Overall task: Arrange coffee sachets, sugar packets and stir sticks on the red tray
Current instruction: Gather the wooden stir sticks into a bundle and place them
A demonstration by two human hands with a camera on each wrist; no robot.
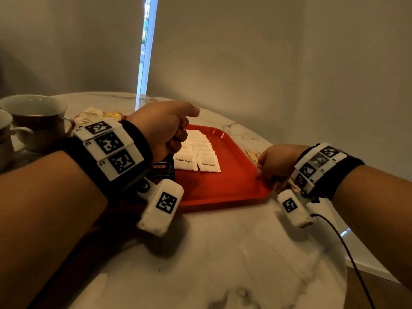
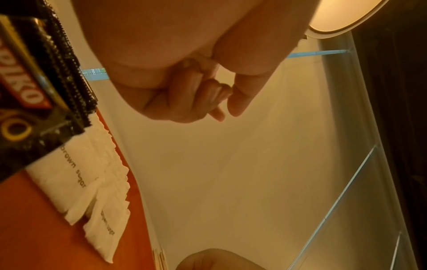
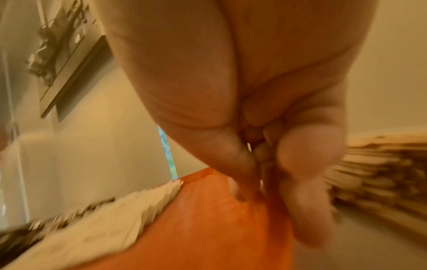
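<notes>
R hand (image 1: 273, 162) grips red tray (image 1: 223, 181) edge; L hand (image 1: 165, 128) curled, empty.

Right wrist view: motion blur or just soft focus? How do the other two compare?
Right wrist: streaked smear on the stir sticks and sugar packets suggests motion blur. Left wrist: sharper, "brown sugar" print legible, warm orange cast. Head: sharpest, dim, wide-angle bend, left hand shading the red tray.

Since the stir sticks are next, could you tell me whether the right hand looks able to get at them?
Probably yes: the right hand sits at the red tray's right edge, and the stir sticks lie just beside it on the table with nothing between.
</notes>
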